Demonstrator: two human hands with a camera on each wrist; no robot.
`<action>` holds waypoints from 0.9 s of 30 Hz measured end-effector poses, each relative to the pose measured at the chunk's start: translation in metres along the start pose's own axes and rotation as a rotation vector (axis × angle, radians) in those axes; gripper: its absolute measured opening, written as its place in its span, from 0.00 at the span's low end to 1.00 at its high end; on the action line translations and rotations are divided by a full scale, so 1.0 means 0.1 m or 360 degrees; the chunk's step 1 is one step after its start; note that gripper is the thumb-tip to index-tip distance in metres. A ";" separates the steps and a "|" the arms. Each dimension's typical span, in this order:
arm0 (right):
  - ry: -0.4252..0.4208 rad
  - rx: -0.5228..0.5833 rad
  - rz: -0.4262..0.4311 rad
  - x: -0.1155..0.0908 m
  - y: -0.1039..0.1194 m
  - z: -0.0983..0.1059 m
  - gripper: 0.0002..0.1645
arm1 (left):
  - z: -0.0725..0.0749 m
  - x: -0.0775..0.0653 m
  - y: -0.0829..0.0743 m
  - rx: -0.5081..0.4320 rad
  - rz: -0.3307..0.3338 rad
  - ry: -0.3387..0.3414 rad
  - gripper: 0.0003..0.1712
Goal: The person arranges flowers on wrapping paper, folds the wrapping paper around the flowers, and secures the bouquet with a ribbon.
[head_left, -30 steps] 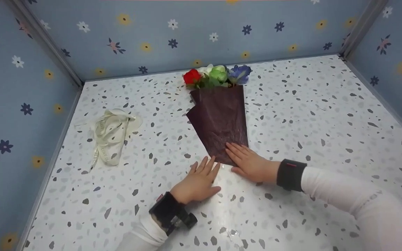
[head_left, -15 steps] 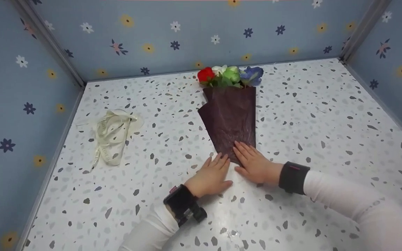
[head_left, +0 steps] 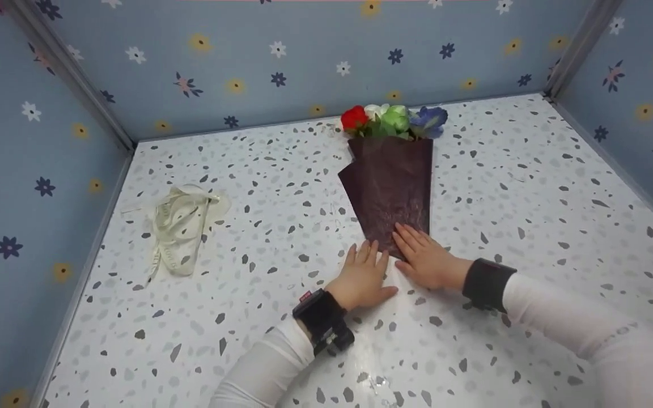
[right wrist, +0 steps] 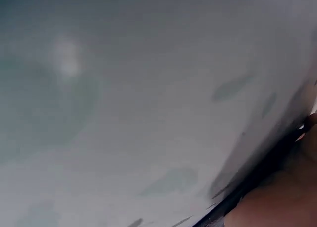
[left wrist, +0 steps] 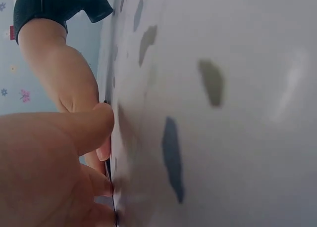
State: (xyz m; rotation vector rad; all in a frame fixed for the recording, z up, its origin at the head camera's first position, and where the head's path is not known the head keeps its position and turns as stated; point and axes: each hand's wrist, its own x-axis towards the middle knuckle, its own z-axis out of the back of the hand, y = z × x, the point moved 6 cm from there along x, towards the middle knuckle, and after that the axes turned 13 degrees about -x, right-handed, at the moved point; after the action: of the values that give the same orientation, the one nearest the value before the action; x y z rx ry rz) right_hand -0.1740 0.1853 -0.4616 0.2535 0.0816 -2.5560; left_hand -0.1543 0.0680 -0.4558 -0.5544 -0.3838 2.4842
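Note:
A bouquet in dark maroon wrapping paper [head_left: 391, 181] lies flat on the speckled table, its blooms toward the back wall. Red [head_left: 354, 118], white, green and blue flowers stick out of its top. My right hand [head_left: 428, 260] rests with straight fingers on the lower right of the wrapping. My left hand [head_left: 360, 277] lies spread on the table, its fingertips at the wrapping's lower left edge; whether they touch it I cannot tell. In the left wrist view, the left thumb [left wrist: 94, 120] shows close up against the white surface. The right wrist view is mostly blurred tabletop.
A loose heap of cream printed ribbon [head_left: 182, 229] lies on the left of the table. Blue flowered panels [head_left: 304, 62] with metal corner posts enclose the back and both sides. A small clear scrap [head_left: 377, 381] lies near the front.
The bouquet has slid to the right across the table, and the left hand has moved right along with it. The right hand has shifted slightly right and stays on the wrapping.

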 end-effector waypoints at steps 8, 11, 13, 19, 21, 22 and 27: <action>-0.0005 0.0081 -0.0048 0.00 -0.25 0.01 0.36 | -0.01 -0.02 -0.07 -0.0076 0.0018 0.0027 0.39; 0.0001 0.0117 -0.0105 0.00 -0.39 0.00 0.36 | -0.02 -0.11 -0.03 -0.0092 0.0044 0.0030 0.41; -0.0004 0.0124 -0.0145 0.00 -0.49 0.01 0.36 | -0.02 -0.16 0.01 -0.0103 0.0063 0.0023 0.42; 0.0002 0.0144 -0.0215 -0.03 -0.70 0.05 0.35 | 0.02 -0.28 0.13 -0.0174 0.0118 -0.0029 0.43; 0.0006 0.0160 -0.0225 -0.03 -0.74 0.05 0.35 | 0.02 -0.30 0.15 -0.0179 0.0115 -0.0045 0.44; 0.0001 0.0164 -0.0226 -0.03 -0.76 0.05 0.35 | 0.01 -0.30 0.15 -0.0181 0.0111 -0.0049 0.44; 0.0004 0.0156 -0.0226 -0.03 -0.86 0.04 0.33 | -0.01 -0.31 0.17 -0.0208 0.0092 -0.0071 0.44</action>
State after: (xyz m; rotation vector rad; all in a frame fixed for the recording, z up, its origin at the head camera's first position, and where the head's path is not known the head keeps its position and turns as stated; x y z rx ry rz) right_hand -0.2196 0.2587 -0.4566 0.2983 -0.0261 -2.7050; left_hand -0.1379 0.0361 -0.4539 -0.5702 -0.5582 2.5435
